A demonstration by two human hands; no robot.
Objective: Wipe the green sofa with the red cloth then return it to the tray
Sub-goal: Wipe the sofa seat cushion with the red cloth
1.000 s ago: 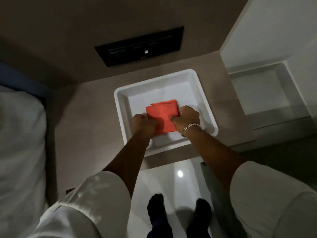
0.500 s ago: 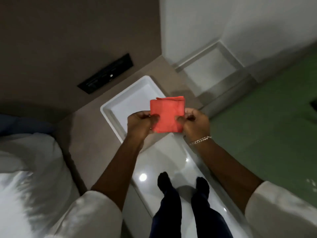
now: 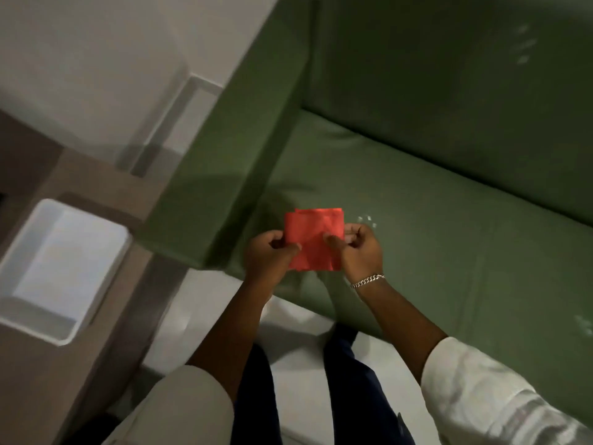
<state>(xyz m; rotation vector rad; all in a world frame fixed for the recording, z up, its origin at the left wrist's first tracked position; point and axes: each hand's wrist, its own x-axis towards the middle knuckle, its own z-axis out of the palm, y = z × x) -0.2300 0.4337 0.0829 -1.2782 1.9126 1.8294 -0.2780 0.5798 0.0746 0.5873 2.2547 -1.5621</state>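
A folded red cloth (image 3: 315, 236) hangs in the air above the seat of the green sofa (image 3: 433, 200), near its left armrest. My left hand (image 3: 269, 255) pinches the cloth's left edge and my right hand (image 3: 361, 248), with a chain bracelet on the wrist, pinches its right edge. The cloth does not touch the cushion as far as I can tell. The white tray (image 3: 96, 303) stands far left on a beige counter, with nothing in it.
The sofa's green armrest (image 3: 237, 130) rises between the seat and the beige counter (image 3: 41, 380). A white wall with a recessed niche (image 3: 167, 117) is at the upper left. Glossy white floor (image 3: 298, 374) and my dark trouser legs are below my hands.
Both hands lifted the red cloth out of the tray and carried it right, over the sofa seat. The view swung right, so the tray now sits at far left.
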